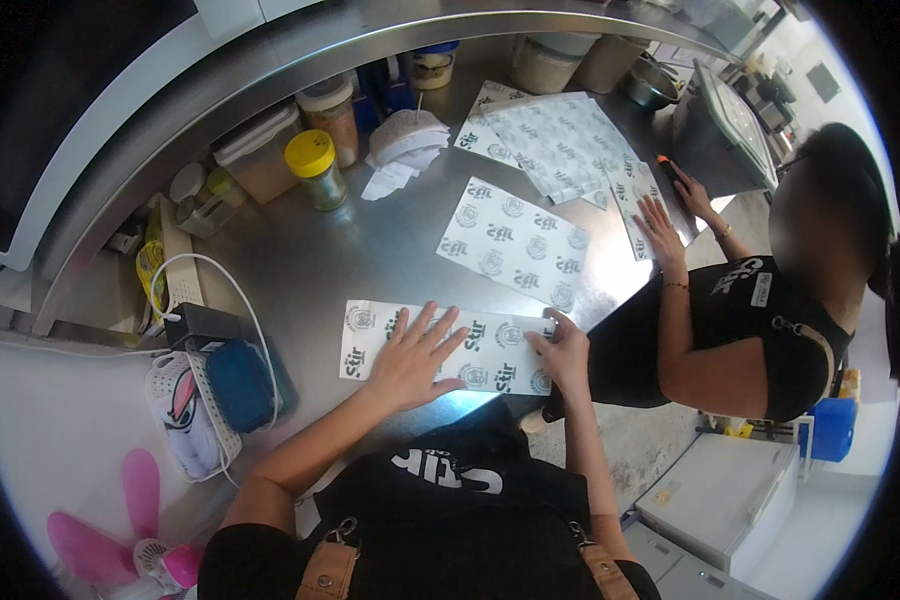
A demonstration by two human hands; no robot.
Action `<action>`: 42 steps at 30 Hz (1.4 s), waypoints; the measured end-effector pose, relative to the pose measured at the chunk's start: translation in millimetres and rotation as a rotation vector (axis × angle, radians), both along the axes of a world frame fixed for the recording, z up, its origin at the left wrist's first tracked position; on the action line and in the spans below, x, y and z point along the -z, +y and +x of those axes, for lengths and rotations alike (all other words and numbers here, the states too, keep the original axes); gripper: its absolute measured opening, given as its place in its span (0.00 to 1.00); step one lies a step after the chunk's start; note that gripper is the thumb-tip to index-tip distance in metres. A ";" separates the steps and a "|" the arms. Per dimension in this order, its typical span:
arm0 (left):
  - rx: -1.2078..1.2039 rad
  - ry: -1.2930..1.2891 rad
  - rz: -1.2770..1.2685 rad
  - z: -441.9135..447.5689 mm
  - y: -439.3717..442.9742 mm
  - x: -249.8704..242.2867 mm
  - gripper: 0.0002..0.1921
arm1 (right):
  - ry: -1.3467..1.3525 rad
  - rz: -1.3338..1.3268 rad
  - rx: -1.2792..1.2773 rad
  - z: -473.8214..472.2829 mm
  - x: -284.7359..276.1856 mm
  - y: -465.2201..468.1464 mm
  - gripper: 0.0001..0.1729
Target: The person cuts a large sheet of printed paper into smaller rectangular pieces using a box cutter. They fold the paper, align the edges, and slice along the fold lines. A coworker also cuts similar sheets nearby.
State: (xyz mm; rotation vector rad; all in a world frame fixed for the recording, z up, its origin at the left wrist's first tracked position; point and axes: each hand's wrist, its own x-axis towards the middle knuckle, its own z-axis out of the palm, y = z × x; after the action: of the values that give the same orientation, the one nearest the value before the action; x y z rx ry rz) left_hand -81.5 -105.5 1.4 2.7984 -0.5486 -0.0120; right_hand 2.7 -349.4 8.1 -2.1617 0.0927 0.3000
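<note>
A folded sheet of white printed wrapping paper (487,360) lies along the near edge of the steel table (300,259). My left hand (418,356) is flat on its left half with the fingers spread. At the right end, my right hand (562,351) has the paper's short edge between thumb and fingers. Just beyond lies a single flat sheet of the same paper (514,241), touched by neither hand. Farther back is a stack of printed sheets (570,139), overlapping at uneven angles.
At the right, a co-worker's hand (661,234) presses another folded strip (636,191); their other hand is by an orange-tipped tool (663,159). Paper slips (409,146) on a spike and a yellow-lidded jar (315,169) stand behind. A white basket (195,420) and cable are left.
</note>
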 end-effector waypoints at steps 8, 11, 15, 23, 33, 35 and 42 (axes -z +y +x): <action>-0.010 -0.036 -0.044 -0.2 -0.7 -1.3 0.36 | -0.628 -0.338 -0.516 -34.7 -1.0 65.2 0.35; -0.036 -0.016 0.008 0.8 -1.6 -2.3 0.35 | -0.606 -0.354 -0.585 -47.9 13.0 90.5 0.36; -0.061 -0.010 -0.029 1.6 -3.8 -3.6 0.35 | -0.578 -0.425 -0.568 -49.8 18.0 92.5 0.39; -0.071 -0.044 -0.058 2.5 -3.6 -5.0 0.36 | -0.525 -0.534 -0.415 -37.4 19.1 58.0 0.36; -0.078 0.010 0.070 5.6 -7.5 -6.2 0.37 | -0.603 -0.410 -0.529 -49.8 17.0 84.2 0.34; -0.094 0.005 0.048 5.7 -8.4 -5.6 0.37 | -0.580 -0.447 -0.549 -48.6 18.1 78.4 0.34; -0.090 0.035 -0.042 6.6 -8.7 -6.3 0.37 | -0.523 -0.631 -0.356 -32.4 19.8 16.2 0.32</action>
State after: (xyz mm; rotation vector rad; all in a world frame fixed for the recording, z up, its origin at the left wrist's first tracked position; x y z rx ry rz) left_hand -74.9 -114.2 7.7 2.7740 -0.4093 -0.0297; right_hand -29.7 -333.2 -11.6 -2.8092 -0.5690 -0.1288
